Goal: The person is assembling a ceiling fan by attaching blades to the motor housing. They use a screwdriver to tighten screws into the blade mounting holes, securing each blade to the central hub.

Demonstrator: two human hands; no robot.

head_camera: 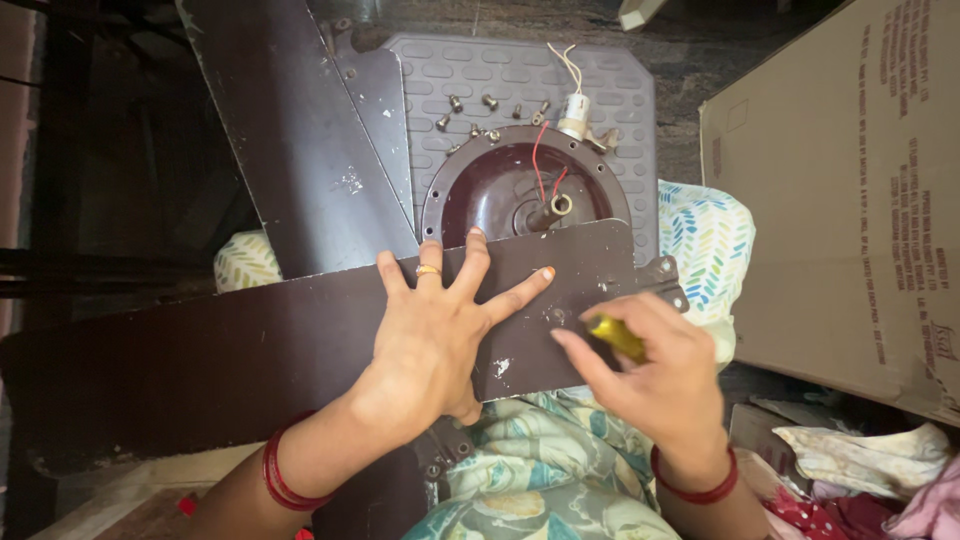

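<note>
Patterned fabric (pixel 530 450) over the person's lap sits closest, at 6 o'clock. Left hand (pixel 430 335) lies flat with fingers spread wide, pressing on a dark brown fan blade (pixel 200 360) that runs across the frame from 9 o'clock to centre; a ring shows on one finger, red bangles on the wrist. Right hand (pixel 655 365) at 4 o'clock is closed around a yellow-handled tool (pixel 615 335), its tip at the blade's metal bracket end (pixel 662 280); tool tip blurred. Second blade (pixel 290 140) angles up toward 11 o'clock. Round brown motor housing (pixel 520 190) with red wires sits just past the blade at 12 o'clock, on a grey plastic stool (pixel 610 90). Loose screws (pixel 470 110) and a white capacitor (pixel 575 110) lie on the stool. Cardboard box (pixel 850 200) at 3 o'clock.
</note>
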